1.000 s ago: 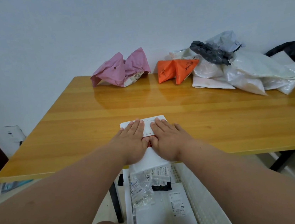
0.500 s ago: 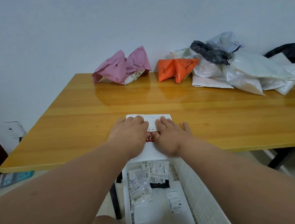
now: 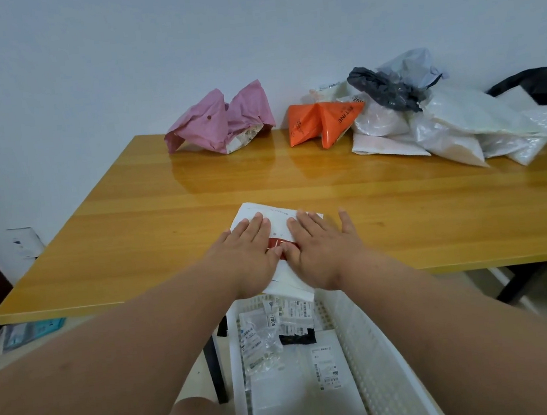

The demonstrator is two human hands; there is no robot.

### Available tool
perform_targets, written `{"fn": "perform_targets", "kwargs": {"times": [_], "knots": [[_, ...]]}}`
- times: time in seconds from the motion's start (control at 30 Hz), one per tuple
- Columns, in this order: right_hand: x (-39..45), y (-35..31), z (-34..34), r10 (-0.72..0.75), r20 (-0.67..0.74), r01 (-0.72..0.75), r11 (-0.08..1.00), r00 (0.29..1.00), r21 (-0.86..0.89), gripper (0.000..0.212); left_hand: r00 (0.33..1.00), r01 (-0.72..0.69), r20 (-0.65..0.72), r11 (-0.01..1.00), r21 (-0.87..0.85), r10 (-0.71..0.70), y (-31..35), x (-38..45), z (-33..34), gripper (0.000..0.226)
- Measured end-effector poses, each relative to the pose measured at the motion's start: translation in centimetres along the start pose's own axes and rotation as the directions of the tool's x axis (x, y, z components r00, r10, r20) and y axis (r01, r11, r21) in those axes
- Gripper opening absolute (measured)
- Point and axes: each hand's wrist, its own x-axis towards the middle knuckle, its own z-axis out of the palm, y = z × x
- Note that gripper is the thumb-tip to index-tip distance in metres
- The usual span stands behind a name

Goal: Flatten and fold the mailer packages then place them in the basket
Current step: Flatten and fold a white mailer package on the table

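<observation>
The folded white mailer (image 3: pixel 279 222) lies at the lower centre of the frame, on the near edge of the wooden table (image 3: pixel 129 225), its near corner hanging over the edge above the basket. The left hand (image 3: pixel 246 248) and the right hand (image 3: pixel 318 243) both press flat on it, fingers straight and close together, the right thumb spread out onto the bare wood; neither grips anything. A red patch shows between the hands, probably print on the mailer, though the hands cover too much to be sure.

The risk, as I judge it, is in the release: the plastic looks springy, and once the palms lift the fold may open before it is picked up. With one corner already overhanging, a sideways push could also slide the mailer off the table unfolded.

Directly below, the white perforated basket (image 3: pixel 366 327) holds flattened mailers with labels. At the upper centre sit a crumpled pink mailer (image 3: pixel 217 124) and an orange mailer (image 3: pixel 320 122); at the upper right is a heap of white and grey mailers (image 3: pixel 444 124), evidently not yet folded.
</observation>
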Motion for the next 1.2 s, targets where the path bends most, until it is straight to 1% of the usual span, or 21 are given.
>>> {"fn": "perform_targets", "kwargs": {"times": [0.23, 0.33, 0.4, 0.5, 0.57, 0.63, 0.7, 0.9, 0.97, 1.0, 1.07, 1.13, 1.17, 1.2], "knots": [[0.0, -0.1, -0.1, 0.005, 0.015, -0.005, 1.000, 1.000, 0.027, 0.067, 1.000, 0.018, 0.012, 1.000, -0.015, -0.018, 0.1, 0.1, 0.0, 0.063], [0.5, -0.4, -0.9, 0.031, 0.075, -0.033, 0.999, 0.997, 0.038, 0.066, 0.999, 0.045, 0.004, 0.999, -0.024, -0.045, 0.3, 0.0, 0.1, 0.062], [1.0, -1.0, -1.7, 0.050, 0.117, -0.061, 0.994, 0.992, 0.093, 0.069, 0.997, 0.079, 0.000, 0.996, -0.043, -0.079, 0.7, 0.1, 0.2, 0.061], [1.3, -1.6, -1.5, 0.057, 0.078, -0.069, 0.986, 0.995, 0.154, 0.069, 0.993, 0.122, 0.009, 0.989, -0.078, -0.122, 1.0, 0.4, 0.2, 0.060], [0.9, -1.4, -0.6, 0.046, 0.040, -0.052, 0.989, 0.998, 0.141, 0.065, 0.994, 0.111, 0.028, 0.991, -0.080, -0.110, 0.8, 0.6, 0.0, 0.061], [0.5, -1.1, 0.0, 0.043, 0.036, -0.047, 0.989, 0.998, 0.139, 0.063, 0.995, 0.098, 0.043, 0.993, -0.061, -0.095, 0.7, 0.6, 0.0, 0.061], [0.6, -1.2, -0.1, 0.044, 0.032, -0.048, 0.990, 0.999, 0.131, 0.063, 0.994, 0.101, 0.035, 0.994, -0.037, -0.100, 0.6, 0.5, 0.0, 0.061], [0.7, -1.4, -0.3, 0.048, 0.018, -0.050, 0.991, 0.999, 0.122, 0.063, 0.995, 0.094, 0.021, 0.994, -0.049, -0.094, 0.8, 0.3, -0.1, 0.060], [0.4, -1.5, -0.3, 0.061, 0.009, -0.062, 0.988, 0.998, 0.139, 0.064, 0.997, 0.071, 0.013, 0.997, -0.006, -0.071, 0.6, 0.1, -0.2, 0.060], [0.2, -1.5, -0.4, 0.072, 0.001, -0.071, 0.988, 0.997, 0.137, 0.064, 0.999, 0.051, -0.005, 0.997, 0.051, -0.051, 0.3, 0.0, -0.3, 0.060], [-0.3, -1.2, -1.0, 0.095, -0.007, -0.094, 0.990, 0.995, 0.105, 0.063, 0.997, 0.023, -0.078, 0.977, 0.213, -0.006, -0.3, -0.1, -0.8, 0.060], [-0.8, -0.8, -2.1, 0.111, 0.001, -0.111, 0.994, 0.994, 0.022, 0.066, 0.990, 0.032, -0.143, 0.934, 0.355, 0.020, -0.8, -0.1, -1.4, 0.055], [-1.0, -0.6, -2.7, 0.111, -0.008, -0.111, 0.993, 0.994, -0.026, 0.066, 0.989, 0.038, -0.147, 0.925, 0.378, 0.019, -0.8, 0.1, -1.8, 0.052], [-1.1, -0.6, -3.2, 0.104, -0.035, -0.106, 0.992, 0.994, -0.063, 0.062, 0.991, 0.045, -0.135, 0.933, 0.358, 0.004, -0.7, 0.3, -2.1, 0.048]]}}
